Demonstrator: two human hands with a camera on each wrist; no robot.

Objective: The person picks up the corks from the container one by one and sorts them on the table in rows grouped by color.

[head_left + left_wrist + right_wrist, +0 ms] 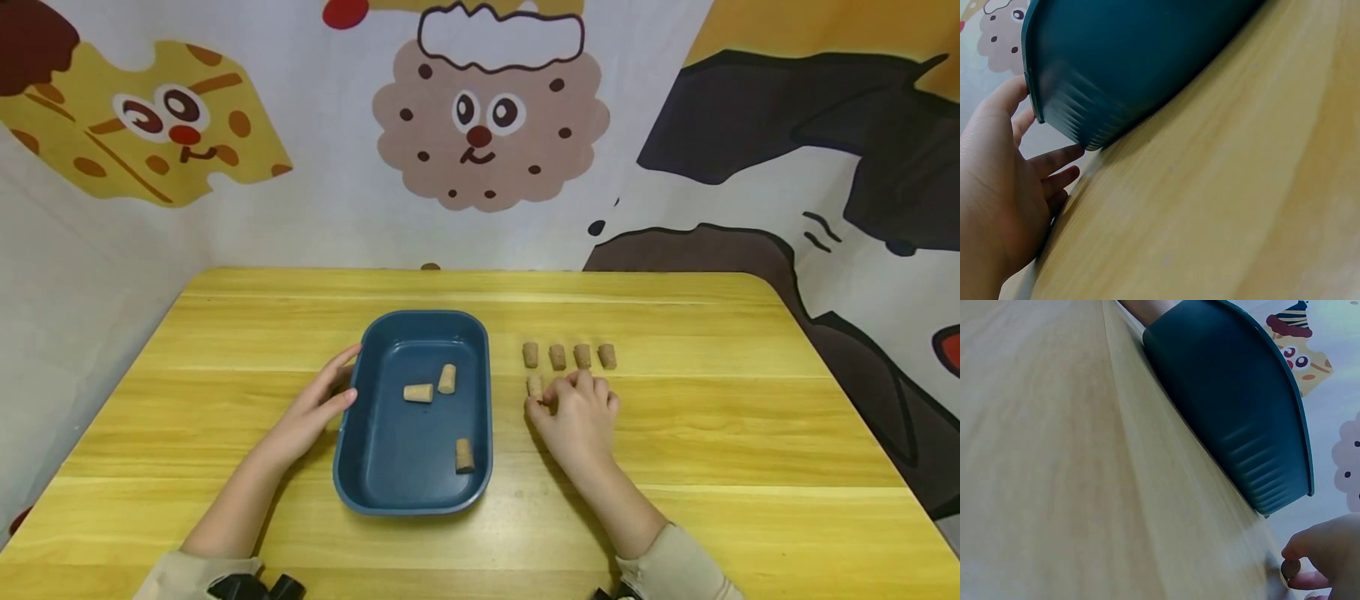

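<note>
A dark blue tray (397, 454) stands on the table with three tapered corks lying in it, one of them a cork (464, 456) near its lower right side. My left hand (309, 418) rests against the tray's left side, thumb and fingertips touching the rim and outer wall. To the right of the tray, my right hand (579, 423) pinches a cork (535, 387) between thumb and fingers, at the table's surface. Just beyond it a row of several corks (557, 357) stands upright. In the right wrist view only the round end of the pinched cork (1290, 569) shows.
The yellow wood-grain table (720, 433) reaches back to a wall hanging (322, 225) with cartoon food figures. A pale wall (67, 275) borders the table on the left.
</note>
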